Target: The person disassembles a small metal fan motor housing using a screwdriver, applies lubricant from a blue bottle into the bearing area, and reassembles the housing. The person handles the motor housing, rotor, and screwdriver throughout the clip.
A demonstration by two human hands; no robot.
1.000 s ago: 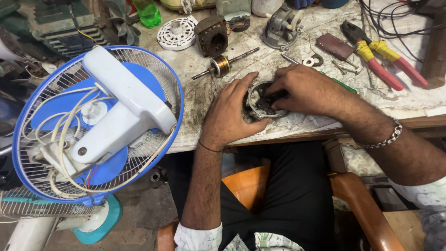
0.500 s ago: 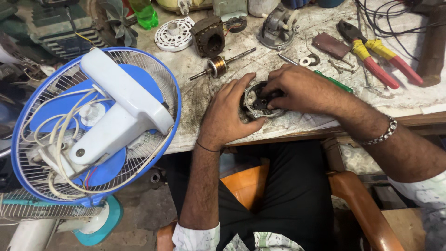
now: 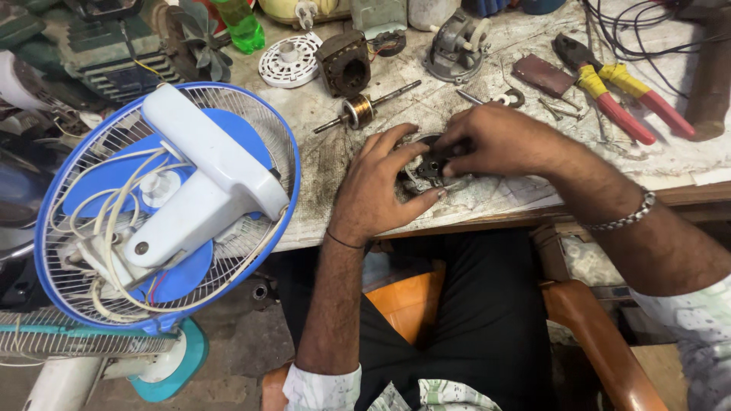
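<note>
Left hand curled round small metal motor part, fingers closed on its near side. Right hand over top, fingertips pinched on part's centre (grip detail partly hidden). Part sits on worktable near front edge. Rotor w/ shaft just beyond; blue fan to left.

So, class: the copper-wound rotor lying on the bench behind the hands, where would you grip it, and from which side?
Probably the rotor by its thick wound middle, coming from above. It lies flat on the table with thin shaft ends sticking out each way, and the middle is bare and widest. The left hand is nearest.
</note>
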